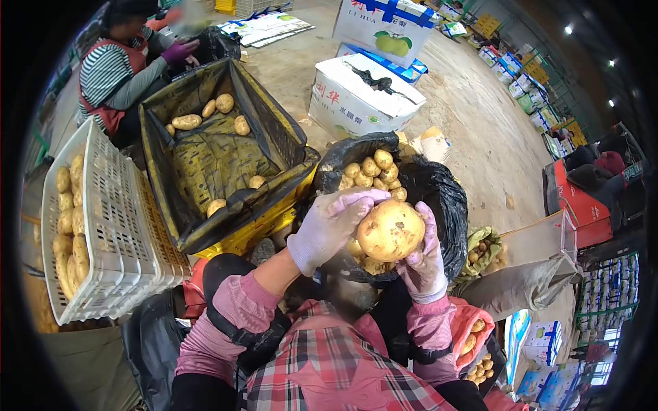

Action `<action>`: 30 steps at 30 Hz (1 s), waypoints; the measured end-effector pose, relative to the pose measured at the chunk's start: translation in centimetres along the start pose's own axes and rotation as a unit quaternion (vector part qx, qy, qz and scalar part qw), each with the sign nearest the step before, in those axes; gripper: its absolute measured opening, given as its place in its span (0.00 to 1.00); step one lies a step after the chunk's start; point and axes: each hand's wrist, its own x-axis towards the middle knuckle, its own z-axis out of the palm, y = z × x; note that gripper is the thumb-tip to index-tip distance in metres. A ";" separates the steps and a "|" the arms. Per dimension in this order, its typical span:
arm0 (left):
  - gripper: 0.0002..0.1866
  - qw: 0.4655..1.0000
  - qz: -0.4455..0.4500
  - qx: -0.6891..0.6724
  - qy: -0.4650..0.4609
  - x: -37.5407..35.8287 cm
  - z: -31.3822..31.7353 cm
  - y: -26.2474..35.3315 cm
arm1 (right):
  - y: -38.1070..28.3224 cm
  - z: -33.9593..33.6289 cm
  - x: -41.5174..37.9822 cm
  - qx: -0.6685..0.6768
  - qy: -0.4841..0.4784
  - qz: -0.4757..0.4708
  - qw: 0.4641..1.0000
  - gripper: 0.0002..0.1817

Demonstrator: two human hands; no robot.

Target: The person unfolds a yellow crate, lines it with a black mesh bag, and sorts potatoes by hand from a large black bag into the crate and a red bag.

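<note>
A large, pale yellow potato (391, 231) with small dark marks is held between my two gloved hands. My left hand (332, 226) is against its left side, with the fingers reaching along its upper edge. From the right and below, my right hand (426, 260) grips it, fingers up along its side. Beneath my hands is a container lined with a black plastic bag (445, 198), holding several smaller potatoes (373, 168). Part of that pile is hidden behind my hands and the large potato.
Left of me stands a yellow crate (264, 229) with a dark liner and several potatoes. A white crate (116, 226) of potatoes is beside it. White cartons (360, 103) stand ahead. An orange-red bag (473, 322) of potatoes lies at right. Another person (127, 68) sits at upper left.
</note>
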 end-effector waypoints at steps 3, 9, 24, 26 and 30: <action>0.20 0.998 0.025 0.049 -0.013 -0.1 0.2 0.6 | -0.3 0.2 -0.1 -0.010 0.008 -0.006 1.000 0.53; 0.20 0.983 0.117 0.143 -0.006 0.0 -0.3 -0.7 | -0.1 -0.7 0.2 -0.048 0.001 -0.041 0.998 0.46; 0.27 0.965 -0.025 0.066 0.253 -3.7 -2.4 -2.7 | 4.9 2.7 1.8 -0.281 -0.030 -0.120 0.952 0.19; 0.28 0.961 -0.060 0.097 0.253 -3.7 -2.4 -1.3 | 4.5 3.2 1.5 -0.218 -0.030 -0.078 0.972 0.20; 0.23 0.950 -0.010 0.259 0.175 -3.7 -2.4 -2.2 | 2.9 2.7 1.9 -0.146 0.003 0.008 0.989 0.22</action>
